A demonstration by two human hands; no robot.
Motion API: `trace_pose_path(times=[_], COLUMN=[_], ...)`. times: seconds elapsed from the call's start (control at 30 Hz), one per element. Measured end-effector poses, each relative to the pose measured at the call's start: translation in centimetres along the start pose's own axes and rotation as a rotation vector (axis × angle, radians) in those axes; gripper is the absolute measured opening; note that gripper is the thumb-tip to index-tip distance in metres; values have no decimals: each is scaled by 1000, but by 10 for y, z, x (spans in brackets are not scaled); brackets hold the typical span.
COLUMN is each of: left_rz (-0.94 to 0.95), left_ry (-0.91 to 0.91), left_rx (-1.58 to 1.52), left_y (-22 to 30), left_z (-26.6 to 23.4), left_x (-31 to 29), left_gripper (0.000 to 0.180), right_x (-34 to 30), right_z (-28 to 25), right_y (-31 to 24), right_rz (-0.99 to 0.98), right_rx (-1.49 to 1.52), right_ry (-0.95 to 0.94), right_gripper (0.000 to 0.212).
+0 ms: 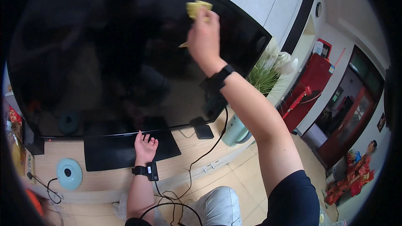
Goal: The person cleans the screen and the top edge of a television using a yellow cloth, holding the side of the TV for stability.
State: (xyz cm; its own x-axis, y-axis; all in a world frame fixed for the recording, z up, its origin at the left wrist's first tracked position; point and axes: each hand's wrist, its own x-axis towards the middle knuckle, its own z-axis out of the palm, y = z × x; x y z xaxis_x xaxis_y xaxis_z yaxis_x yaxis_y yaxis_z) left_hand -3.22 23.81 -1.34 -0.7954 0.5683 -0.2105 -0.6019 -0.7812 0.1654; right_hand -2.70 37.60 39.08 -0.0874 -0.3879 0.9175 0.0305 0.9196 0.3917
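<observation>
A large black television (pixel 104 58) fills the left and middle of the view, its dark screen reflecting a figure. Raised toward its upper right, my right hand (pixel 205 37) is closed around a yellow cloth (pixel 196 8), which lies against or close to the screen. A bit of the cloth pokes out at the left of the palm. Low at the bottom edge of the screen is my left hand (pixel 145 147), palm up with fingers apart and nothing in it. It is over the black television stand (pixel 100 155), its fingertips near the lower bezel.
The wooden cabinet top (pixel 171 165) carries a light-blue round device (pixel 69 173), a small black box (pixel 204 132) and a pale-green vase (pixel 235 132) with white flowers. Black cables (pixel 190 173) trail over its front edge. A red refrigerator (pixel 307 83) stands beyond, right.
</observation>
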Motion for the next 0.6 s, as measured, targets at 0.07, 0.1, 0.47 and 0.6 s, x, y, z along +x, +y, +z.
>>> trace_pose_path(times=[0.07,0.1,0.47,0.6], left_rz=[2,-1,-27,-39], left_ry=[22,23,-5,-28], left_rx=[4,7,-8,29], left_y=[2,1,3,7], left_z=[0,0,-6,-11], left_x=[-1,0,1,-3], left_gripper=[40,40,70,79], right_x=[1,-2,3,3], right_z=[4,6,-21,-25], right_y=[-41,-57,-2,47], right_rz=[-145,-256,-82,199], right_rx=[77,54,-70,0], right_ry=[-126,-155,-139,-136], right_gripper=[52,49,49,52])
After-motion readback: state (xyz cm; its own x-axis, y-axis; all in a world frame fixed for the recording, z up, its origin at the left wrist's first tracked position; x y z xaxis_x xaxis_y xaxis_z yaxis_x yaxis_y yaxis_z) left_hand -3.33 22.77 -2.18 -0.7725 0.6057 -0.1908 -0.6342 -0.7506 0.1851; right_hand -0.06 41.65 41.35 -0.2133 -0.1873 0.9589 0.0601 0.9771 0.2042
